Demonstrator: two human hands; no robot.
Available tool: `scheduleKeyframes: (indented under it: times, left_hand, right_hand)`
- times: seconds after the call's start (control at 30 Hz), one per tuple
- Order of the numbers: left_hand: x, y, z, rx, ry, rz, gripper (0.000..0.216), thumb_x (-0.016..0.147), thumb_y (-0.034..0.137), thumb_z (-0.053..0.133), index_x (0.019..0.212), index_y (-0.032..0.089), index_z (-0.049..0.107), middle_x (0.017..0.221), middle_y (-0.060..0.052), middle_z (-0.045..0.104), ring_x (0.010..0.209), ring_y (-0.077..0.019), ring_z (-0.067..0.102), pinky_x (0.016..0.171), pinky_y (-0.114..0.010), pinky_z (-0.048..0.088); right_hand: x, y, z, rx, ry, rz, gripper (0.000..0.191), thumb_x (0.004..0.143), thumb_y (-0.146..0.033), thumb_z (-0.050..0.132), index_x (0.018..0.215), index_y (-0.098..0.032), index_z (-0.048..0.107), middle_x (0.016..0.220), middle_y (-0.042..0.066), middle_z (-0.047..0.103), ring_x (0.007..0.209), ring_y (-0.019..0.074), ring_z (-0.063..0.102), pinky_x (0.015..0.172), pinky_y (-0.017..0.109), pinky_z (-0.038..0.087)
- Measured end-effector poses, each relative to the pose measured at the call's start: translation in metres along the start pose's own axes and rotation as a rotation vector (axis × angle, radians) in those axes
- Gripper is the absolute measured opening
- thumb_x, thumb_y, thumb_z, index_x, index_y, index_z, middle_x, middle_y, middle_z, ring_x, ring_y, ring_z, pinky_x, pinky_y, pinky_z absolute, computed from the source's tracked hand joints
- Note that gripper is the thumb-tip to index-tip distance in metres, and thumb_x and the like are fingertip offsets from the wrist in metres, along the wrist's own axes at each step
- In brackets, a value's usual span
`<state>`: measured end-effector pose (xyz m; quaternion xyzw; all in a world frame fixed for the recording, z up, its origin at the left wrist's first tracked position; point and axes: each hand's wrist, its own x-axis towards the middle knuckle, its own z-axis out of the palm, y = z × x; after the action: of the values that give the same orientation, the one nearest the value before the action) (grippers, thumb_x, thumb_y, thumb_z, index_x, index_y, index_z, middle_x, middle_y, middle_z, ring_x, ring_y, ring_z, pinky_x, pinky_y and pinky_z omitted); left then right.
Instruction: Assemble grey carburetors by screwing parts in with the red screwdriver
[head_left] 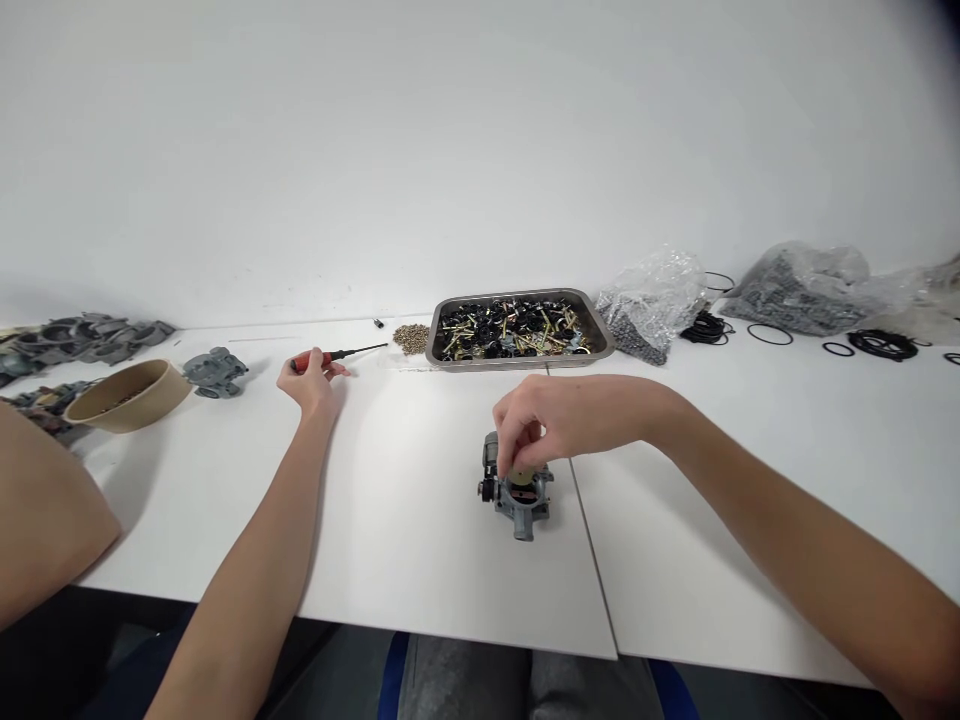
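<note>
My left hand (309, 378) is closed around the red handle of a screwdriver (321, 358), its thin shaft pointing right across the white table. Below my right hand (529, 425) a grey metal carburetor body (523, 523) stands on the table, with a round bore facing up. The thumb and fingers of that hand are pinched on a brass-coloured round plate (521, 477) at the bore's upper edge. Inside the bore a coppery bar with a slot shows. My fingers hide part of the plate and the carburetor's far side.
A metal tray (430, 345) of mixed screws and black parts stands by the wall, beside a pile of small brass screws (411, 340). Leftward are a beige bowl (142, 405), another carburetor body (215, 372) and a person's arm (45, 520). Plastic bags (802, 290) and black rings (883, 345) lie right.
</note>
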<state>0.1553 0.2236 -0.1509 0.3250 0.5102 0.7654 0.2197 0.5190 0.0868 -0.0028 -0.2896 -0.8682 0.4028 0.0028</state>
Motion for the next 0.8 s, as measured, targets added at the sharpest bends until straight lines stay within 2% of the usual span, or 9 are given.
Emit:
scheduleKeyframes:
  times: [0.17,0.37,0.53,0.8]
  left_hand:
    - [0.0,0.001,0.001,0.002,0.006,-0.003,0.017,0.078,0.022,0.06,0.077,0.017,0.044,0.068,0.003,0.053,0.041,-0.0095,0.053,0.043,-0.03,0.053]
    - [-0.001,0.002,0.001,0.009,-0.001,-0.004,0.019,0.077,0.024,0.062,0.079,0.016,0.045,0.068,0.002,0.054,0.041,-0.0092,0.053,0.043,-0.03,0.053]
    - [-0.001,0.003,0.001,0.016,0.005,-0.018,0.019,0.076,0.024,0.063,0.078,0.016,0.045,0.068,0.003,0.054,0.041,-0.0092,0.053,0.043,-0.029,0.052]
    - [-0.003,0.006,0.003,0.017,0.015,-0.034,0.016,0.076,0.022,0.06,0.077,0.016,0.045,0.066,0.003,0.055,0.041,-0.0102,0.054,0.043,-0.03,0.053]
  right_hand:
    - [0.001,-0.004,0.004,-0.041,-0.032,0.08,0.011,0.075,-0.022,0.07,0.085,-0.02,0.074,0.077,0.002,0.07,0.067,0.0146,0.061,0.05,0.023,0.036]
    - [0.005,-0.005,0.008,-0.032,-0.039,0.131,0.018,0.071,-0.02,0.072,0.09,-0.019,0.07,0.073,0.0,0.068,0.061,0.0129,0.058,0.049,0.024,0.031]
    - [0.01,0.0,0.011,-0.05,-0.026,0.118,0.024,0.072,-0.017,0.07,0.096,-0.019,0.066,0.072,-0.001,0.065,0.062,0.012,0.056,0.048,0.023,0.03]
    - [0.017,0.014,0.006,-0.029,-0.118,0.138,0.033,0.073,-0.034,0.073,0.1,-0.019,0.063,0.08,0.0,0.063,0.067,0.0126,0.055,0.052,0.022,0.034]
